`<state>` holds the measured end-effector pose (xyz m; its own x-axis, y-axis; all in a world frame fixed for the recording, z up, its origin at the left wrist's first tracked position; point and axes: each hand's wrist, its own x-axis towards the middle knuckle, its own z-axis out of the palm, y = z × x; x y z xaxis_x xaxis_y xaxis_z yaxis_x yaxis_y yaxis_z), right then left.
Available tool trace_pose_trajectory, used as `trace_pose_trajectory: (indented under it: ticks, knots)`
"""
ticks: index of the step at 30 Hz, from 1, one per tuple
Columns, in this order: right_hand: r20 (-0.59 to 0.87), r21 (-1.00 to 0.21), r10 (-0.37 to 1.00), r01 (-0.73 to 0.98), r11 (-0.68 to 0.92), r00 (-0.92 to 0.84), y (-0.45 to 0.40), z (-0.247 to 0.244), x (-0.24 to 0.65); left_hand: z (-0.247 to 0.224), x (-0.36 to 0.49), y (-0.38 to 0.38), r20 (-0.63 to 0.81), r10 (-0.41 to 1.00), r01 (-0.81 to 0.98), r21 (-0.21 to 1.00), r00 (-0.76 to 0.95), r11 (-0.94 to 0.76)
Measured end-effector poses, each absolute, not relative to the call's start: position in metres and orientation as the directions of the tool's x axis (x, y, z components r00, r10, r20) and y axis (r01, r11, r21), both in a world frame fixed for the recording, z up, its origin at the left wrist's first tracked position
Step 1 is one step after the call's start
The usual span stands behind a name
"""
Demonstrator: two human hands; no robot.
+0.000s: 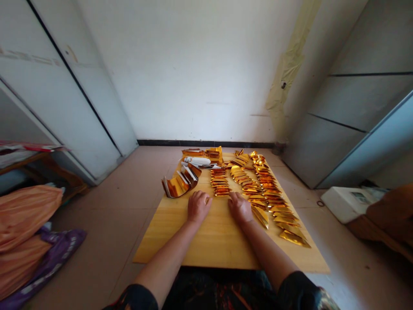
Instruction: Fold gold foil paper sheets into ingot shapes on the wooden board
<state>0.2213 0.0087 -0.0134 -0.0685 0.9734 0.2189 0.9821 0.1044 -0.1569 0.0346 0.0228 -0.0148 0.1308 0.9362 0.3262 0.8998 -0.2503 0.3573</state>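
Both of my hands rest low over the wooden board, a short gap apart, with their fingers curled in. My left hand (198, 207) lies just right of a curved bundle of gold foil paper (180, 183) with white layers between. Beside my right hand (240, 208) are rows of folded gold foil pieces (253, 187). Whether either hand pinches anything cannot be seen, since the fingertips are turned away. Just beyond the gap between my hands lies a short column of folded foil pieces (220, 182), stacked in overlapping order.
The board (222, 249) stands low before my lap. At its far edge are white paper (197, 162) and more foil sheets (193, 152). A long foil row (271, 189) runs down the right side. Orange and purple bags (29, 232) lie left; a white box (343, 203) sits right.
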Motion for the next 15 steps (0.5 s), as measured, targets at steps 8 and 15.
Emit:
trace_pose_trajectory:
  ticks: [8,15]
  knots:
    - [0.221,-0.080,0.890,0.902,0.424,-0.399,-0.008,-0.021,0.205,0.013,-0.030,0.029,0.353,0.935,0.995,0.081,0.029,-0.061]
    - [0.232,-0.068,0.884,0.900,0.431,-0.406,-0.006,-0.024,0.206,0.007,-0.043,0.046,0.160,0.987,0.999,-0.040,-0.005,0.012]
